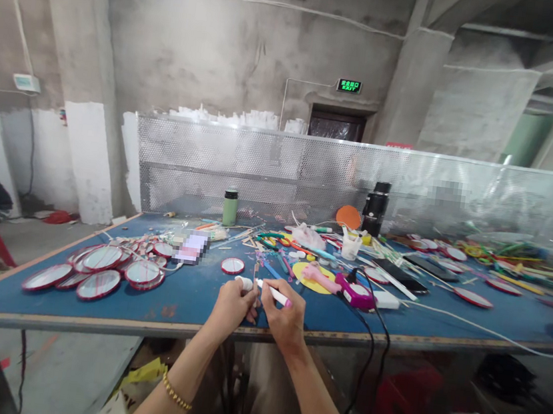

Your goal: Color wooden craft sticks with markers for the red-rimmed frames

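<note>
My right hand (284, 312) is closed around a white marker pen (276, 293) with a pink end, its tip pointing left. Close beside it, my left hand (234, 306) is curled around a small white piece (245, 283) whose kind I cannot make out. The two hands almost meet at the table's front edge, the marker's tip near the left fingers. Just beyond them a round white disc with a red rim (233, 266) lies flat. A pile of similar red-rimmed discs (103, 258) is to the left.
A phone (193, 248) lies behind the pile. Right of my hands are a pink tool (321, 278) on a yellow disc, a purple device (357, 293) with cables, and dark phones (402, 276). A green bottle (230, 208) and black flask (376, 209) stand near the perforated metal screen (202, 157).
</note>
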Action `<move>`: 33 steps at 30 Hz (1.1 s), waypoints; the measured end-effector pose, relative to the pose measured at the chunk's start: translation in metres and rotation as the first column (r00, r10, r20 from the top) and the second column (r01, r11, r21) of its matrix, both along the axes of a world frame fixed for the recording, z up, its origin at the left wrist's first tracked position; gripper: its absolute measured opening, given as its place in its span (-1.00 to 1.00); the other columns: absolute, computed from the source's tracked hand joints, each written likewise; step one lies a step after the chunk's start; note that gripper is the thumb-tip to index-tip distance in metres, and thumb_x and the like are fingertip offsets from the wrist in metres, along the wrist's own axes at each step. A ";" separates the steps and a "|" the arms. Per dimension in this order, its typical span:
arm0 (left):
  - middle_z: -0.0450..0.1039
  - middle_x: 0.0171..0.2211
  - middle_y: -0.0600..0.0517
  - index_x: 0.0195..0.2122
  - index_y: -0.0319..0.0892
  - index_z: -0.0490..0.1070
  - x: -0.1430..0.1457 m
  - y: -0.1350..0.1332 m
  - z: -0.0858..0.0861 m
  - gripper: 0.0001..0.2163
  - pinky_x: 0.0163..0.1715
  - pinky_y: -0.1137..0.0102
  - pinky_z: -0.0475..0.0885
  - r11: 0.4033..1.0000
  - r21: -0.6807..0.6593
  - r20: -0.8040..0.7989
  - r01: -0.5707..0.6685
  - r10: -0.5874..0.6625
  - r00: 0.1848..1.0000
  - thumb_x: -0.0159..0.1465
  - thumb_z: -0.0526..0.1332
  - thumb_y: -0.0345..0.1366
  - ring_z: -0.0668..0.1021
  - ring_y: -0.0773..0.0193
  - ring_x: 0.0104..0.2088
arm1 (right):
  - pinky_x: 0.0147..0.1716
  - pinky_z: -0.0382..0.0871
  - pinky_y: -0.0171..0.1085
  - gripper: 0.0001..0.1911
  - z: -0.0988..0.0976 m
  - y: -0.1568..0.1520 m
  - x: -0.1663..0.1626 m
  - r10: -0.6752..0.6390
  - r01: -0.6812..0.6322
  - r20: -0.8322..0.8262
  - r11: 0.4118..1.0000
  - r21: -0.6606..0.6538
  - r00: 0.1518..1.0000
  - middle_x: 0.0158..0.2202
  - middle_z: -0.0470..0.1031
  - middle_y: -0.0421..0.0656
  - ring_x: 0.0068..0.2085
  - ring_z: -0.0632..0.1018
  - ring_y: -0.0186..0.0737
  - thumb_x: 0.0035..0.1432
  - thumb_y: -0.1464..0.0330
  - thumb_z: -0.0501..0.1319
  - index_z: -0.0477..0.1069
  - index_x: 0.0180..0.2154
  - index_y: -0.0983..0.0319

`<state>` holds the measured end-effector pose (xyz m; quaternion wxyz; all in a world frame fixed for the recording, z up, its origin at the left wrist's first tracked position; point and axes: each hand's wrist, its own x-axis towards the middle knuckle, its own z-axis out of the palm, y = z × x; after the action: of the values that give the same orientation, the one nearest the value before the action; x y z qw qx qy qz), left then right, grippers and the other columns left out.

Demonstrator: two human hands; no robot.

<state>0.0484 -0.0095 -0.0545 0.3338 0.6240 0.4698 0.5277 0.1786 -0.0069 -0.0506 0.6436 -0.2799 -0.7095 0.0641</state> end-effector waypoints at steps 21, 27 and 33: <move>0.38 -0.71 0.09 -0.58 -0.17 0.31 0.001 -0.003 0.004 -0.70 -0.67 0.48 0.35 0.999 -0.032 0.015 -0.005 0.006 1.000 0.18 0.15 -0.08 0.45 0.32 -0.72 | -0.38 0.42 -0.34 -0.84 0.002 -0.002 0.000 -0.005 0.005 0.009 1.000 -0.004 1.000 -0.45 0.53 -0.17 -0.44 0.53 -0.26 0.24 0.37 0.15 0.47 -0.37 0.21; 0.39 -0.71 0.08 -0.58 -0.17 0.32 0.001 -0.002 0.003 -0.68 -0.66 0.47 0.37 1.000 -0.015 -0.001 -0.002 0.002 1.000 0.20 0.12 -0.07 0.46 0.32 -0.71 | -0.39 0.41 -0.35 -0.84 0.004 -0.003 0.000 0.004 -0.004 0.020 1.000 -0.006 1.000 -0.45 0.53 -0.18 -0.45 0.52 -0.28 0.24 0.38 0.15 0.47 -0.37 0.22; 0.38 -0.71 0.08 -0.57 -0.18 0.33 0.001 -0.002 0.002 -0.71 -0.68 0.46 0.37 1.000 -0.025 -0.005 -0.011 0.011 1.000 0.19 0.13 -0.10 0.46 0.31 -0.72 | -0.41 0.38 -0.35 -0.83 0.003 -0.004 0.001 -0.005 0.005 0.034 1.000 -0.008 0.999 -0.49 0.51 -0.20 -0.47 0.51 -0.30 0.23 0.39 0.16 0.46 -0.40 0.22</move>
<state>0.0497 -0.0110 -0.0525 0.3377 0.6183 0.4806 0.5222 0.1792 -0.0109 -0.0475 0.6306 -0.2853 -0.7192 0.0606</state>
